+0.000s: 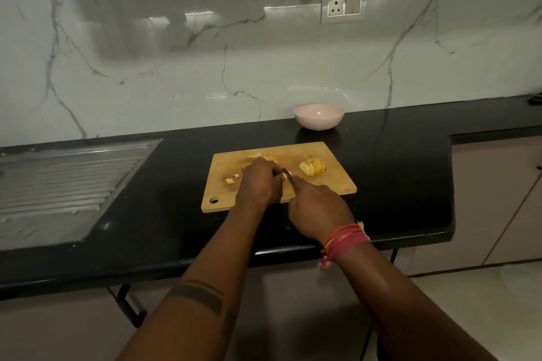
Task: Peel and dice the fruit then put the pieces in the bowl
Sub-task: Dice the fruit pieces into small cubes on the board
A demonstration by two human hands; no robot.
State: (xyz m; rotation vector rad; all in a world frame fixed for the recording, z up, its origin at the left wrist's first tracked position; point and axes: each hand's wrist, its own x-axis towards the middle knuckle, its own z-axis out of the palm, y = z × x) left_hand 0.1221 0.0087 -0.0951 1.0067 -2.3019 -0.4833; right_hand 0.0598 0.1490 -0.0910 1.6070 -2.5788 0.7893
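While our left hand (259,182) curls down over a piece of fruit near the middle of the cutting board (337,182), our right hand (318,209) grips the handle of a knife (289,177) just below and to the right of it. The two hands sit close together, almost touching, at the lower centre of the board. The blade slants up and left from our right fist toward the fingertips of our left hand, and we cannot see the piece under those fingers clearly. A sliced chunk of fruit (313,166), its cuts fanned open, lies on the board to the upper right of our hands, apart from them. A few small diced bits (231,180) lie to the left of our left hand, and a pale sliver (253,154) rests near the board's top edge. The pink bowl (319,116) stands on the black counter (396,161) above the board, against the marble wall, well apart from the fruit. A steel draining board (58,184) fills the left of the frame. A red thread band (346,239) wraps our right wrist.
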